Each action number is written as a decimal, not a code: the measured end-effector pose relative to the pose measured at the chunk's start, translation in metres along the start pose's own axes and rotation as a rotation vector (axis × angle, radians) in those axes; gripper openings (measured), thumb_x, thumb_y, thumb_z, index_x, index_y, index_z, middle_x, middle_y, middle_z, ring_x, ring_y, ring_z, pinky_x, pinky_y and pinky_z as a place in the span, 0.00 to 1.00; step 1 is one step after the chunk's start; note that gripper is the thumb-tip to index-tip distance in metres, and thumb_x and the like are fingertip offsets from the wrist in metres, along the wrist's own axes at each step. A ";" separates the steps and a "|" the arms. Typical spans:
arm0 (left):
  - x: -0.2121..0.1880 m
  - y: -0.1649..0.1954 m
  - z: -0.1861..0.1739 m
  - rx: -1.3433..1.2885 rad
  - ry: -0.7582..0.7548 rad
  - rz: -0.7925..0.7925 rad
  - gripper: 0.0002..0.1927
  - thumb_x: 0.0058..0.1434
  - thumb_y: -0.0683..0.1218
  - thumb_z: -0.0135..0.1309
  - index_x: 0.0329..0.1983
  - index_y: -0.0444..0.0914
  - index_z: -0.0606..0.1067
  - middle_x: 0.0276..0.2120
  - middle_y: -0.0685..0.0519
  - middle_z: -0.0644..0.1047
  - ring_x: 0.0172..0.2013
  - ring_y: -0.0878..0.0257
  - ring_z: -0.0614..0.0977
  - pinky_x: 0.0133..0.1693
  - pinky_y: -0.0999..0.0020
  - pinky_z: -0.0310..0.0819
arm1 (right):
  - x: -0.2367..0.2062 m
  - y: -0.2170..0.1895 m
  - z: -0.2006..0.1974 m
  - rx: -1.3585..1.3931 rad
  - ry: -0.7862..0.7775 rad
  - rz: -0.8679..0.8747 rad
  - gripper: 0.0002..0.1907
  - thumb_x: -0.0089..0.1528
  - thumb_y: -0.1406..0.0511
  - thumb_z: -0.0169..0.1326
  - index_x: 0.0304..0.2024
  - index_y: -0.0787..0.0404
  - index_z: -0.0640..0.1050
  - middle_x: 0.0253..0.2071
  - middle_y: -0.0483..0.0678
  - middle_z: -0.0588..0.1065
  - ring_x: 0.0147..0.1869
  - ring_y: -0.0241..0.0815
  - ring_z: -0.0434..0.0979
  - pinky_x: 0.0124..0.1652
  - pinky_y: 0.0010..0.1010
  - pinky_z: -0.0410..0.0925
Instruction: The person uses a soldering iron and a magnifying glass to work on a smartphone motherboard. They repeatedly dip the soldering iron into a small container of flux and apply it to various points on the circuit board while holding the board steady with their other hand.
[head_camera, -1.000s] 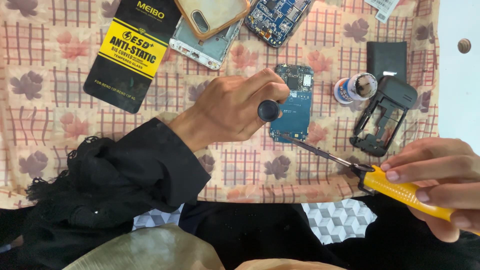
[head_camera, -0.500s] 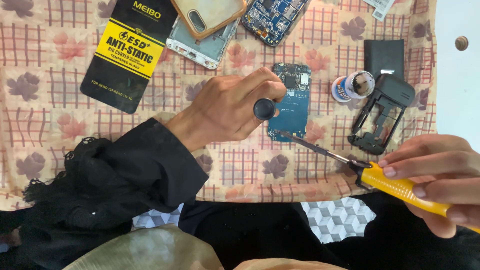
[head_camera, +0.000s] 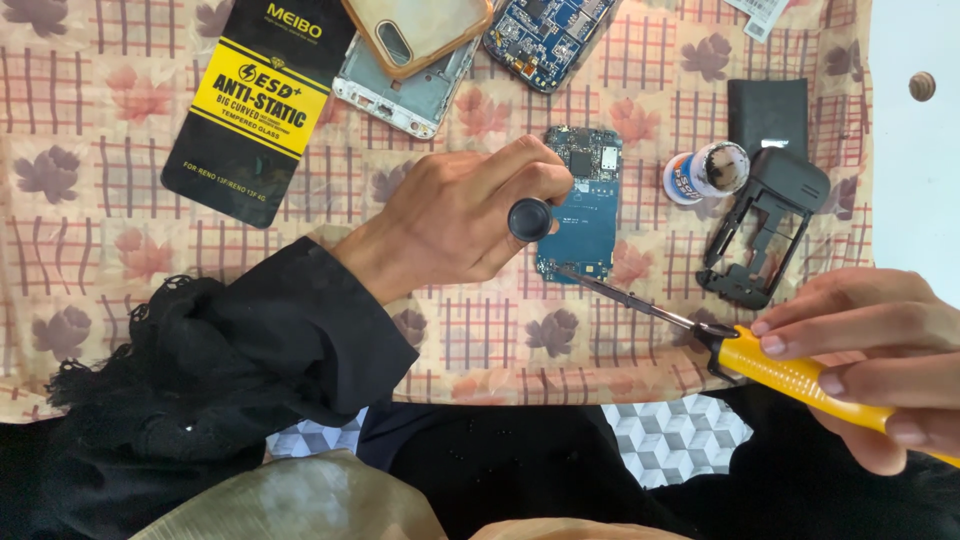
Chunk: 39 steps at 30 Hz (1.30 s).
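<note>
Black lace-edged sleeve (head_camera: 230, 380), bare hands

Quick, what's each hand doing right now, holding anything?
Left hand: closed around a black round-capped tool, fingertips on the blue circuit board.
Right hand: closed on the yellow-handled screwdriver, tip at the board's lower edge.

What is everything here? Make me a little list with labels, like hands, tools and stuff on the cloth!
left hand: left hand holds a tool with a round black cap over the blue circuit board
right hand: right hand grips the yellow screwdriver, its tip at the board's lower edge
right of board: small round tub, black phone frame
top of cloth: black and yellow packet, clear phone case, second circuit board
surface: flowered checked cloth
</note>
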<state>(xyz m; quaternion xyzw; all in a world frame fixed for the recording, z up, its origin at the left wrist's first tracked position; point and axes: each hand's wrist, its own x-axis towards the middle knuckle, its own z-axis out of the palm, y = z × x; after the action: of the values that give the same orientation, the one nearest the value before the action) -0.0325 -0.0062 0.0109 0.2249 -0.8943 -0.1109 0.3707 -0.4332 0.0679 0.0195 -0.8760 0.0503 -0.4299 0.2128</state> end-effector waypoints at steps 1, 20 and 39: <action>0.000 0.000 0.000 -0.003 0.000 0.001 0.15 0.70 0.47 0.57 0.54 0.40 0.67 0.49 0.53 0.73 0.31 0.57 0.81 0.31 0.64 0.77 | 0.001 -0.001 -0.001 -0.007 -0.011 0.030 0.26 0.65 0.40 0.48 0.39 0.53 0.62 0.37 0.37 0.71 0.42 0.39 0.85 0.40 0.39 0.85; 0.000 -0.001 0.001 -0.014 0.002 0.007 0.15 0.70 0.47 0.58 0.54 0.39 0.67 0.49 0.52 0.72 0.33 0.57 0.82 0.34 0.63 0.78 | -0.024 0.006 0.003 -0.096 0.290 0.021 0.26 0.64 0.40 0.48 0.45 0.53 0.69 0.40 0.41 0.74 0.42 0.43 0.83 0.42 0.41 0.82; -0.003 -0.001 -0.001 -0.055 0.005 0.004 0.13 0.69 0.47 0.59 0.49 0.38 0.68 0.45 0.54 0.73 0.29 0.60 0.79 0.30 0.64 0.75 | -0.061 0.028 -0.002 -0.369 0.349 0.115 0.17 0.69 0.67 0.43 0.55 0.70 0.55 0.50 0.57 0.66 0.43 0.47 0.82 0.44 0.34 0.82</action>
<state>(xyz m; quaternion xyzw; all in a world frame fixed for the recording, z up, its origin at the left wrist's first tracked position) -0.0296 -0.0058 0.0101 0.2133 -0.8905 -0.1341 0.3789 -0.4706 0.0587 -0.0354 -0.8081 0.2135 -0.5455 0.0614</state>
